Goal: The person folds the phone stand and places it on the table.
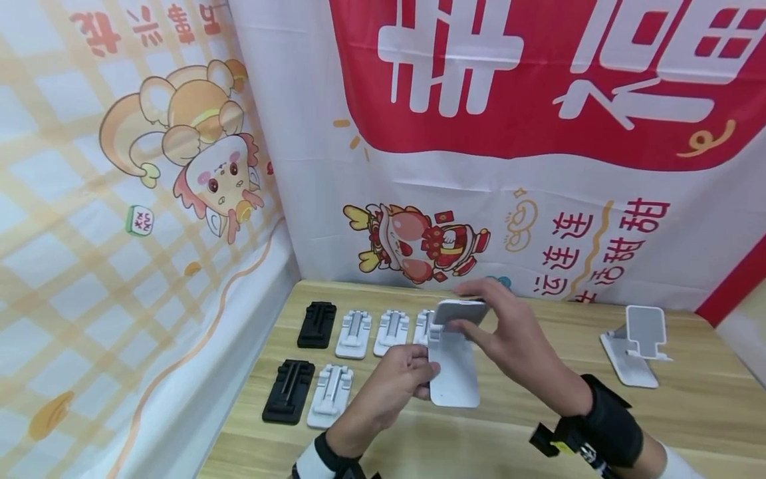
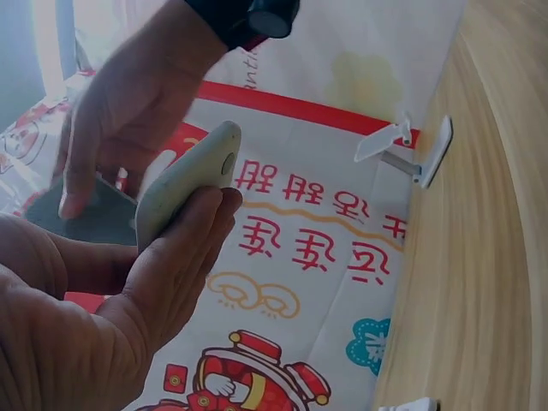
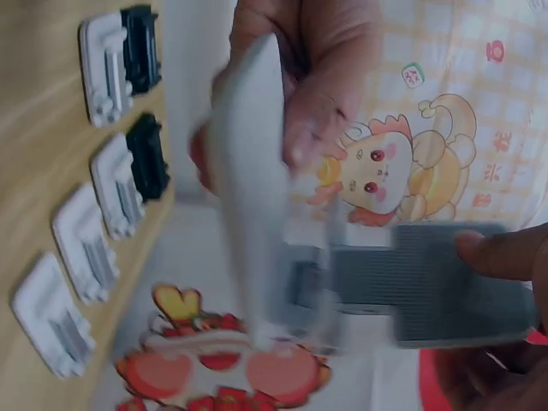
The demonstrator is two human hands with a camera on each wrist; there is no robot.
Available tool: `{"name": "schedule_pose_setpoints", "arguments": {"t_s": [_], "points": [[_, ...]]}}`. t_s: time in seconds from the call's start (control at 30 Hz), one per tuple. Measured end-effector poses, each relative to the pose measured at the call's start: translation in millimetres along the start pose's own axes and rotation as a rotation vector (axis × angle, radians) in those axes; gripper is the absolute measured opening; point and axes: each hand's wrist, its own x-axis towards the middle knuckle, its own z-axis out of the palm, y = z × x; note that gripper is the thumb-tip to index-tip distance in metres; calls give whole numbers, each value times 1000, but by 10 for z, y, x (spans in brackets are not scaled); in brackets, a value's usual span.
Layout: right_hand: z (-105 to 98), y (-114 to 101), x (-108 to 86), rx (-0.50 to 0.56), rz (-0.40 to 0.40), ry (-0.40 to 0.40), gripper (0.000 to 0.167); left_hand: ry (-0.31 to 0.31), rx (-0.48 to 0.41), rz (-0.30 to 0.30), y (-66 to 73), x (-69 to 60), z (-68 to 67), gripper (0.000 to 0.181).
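Note:
A white folding phone stand (image 1: 453, 382) is held above the table between both hands, partly unfolded. My left hand (image 1: 395, 379) grips its flat base (image 3: 248, 188) by the edge, thumb on one face and fingers on the other. With thumb and fingers, my right hand (image 1: 517, 332) pinches the grey-padded support plate (image 3: 445, 287), which is angled away from the base. The hinge between the two parts is blurred in the right wrist view. In the left wrist view, the stand's base (image 2: 184, 184) lies along the left fingers.
Several folded white stands (image 1: 354, 334) and two folded black stands (image 1: 317, 324) lie in two rows on the left of the wooden table (image 1: 509, 432). An unfolded white stand (image 1: 631, 362) stands at the right. Printed cloths (image 1: 311, 166) hang behind and to the left.

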Motion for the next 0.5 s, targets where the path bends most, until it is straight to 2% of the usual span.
{"name": "schedule_pose_setpoints", "arguments": {"t_s": [0.1, 0.2, 0.37, 0.5], "points": [[-34, -39, 4, -64, -101, 95, 40, 15, 21, 4, -29, 27, -16, 23], [-51, -75, 14, -111, -170, 124, 35, 24, 26, 17, -47, 38, -27, 25], [-59, -137, 9, -175, -203, 136, 33, 33, 20, 22, -39, 32, -39, 31], [-16, -183, -22, -156, -248, 171, 31, 28, 11, 12, -16, 14, -58, 32]]}}
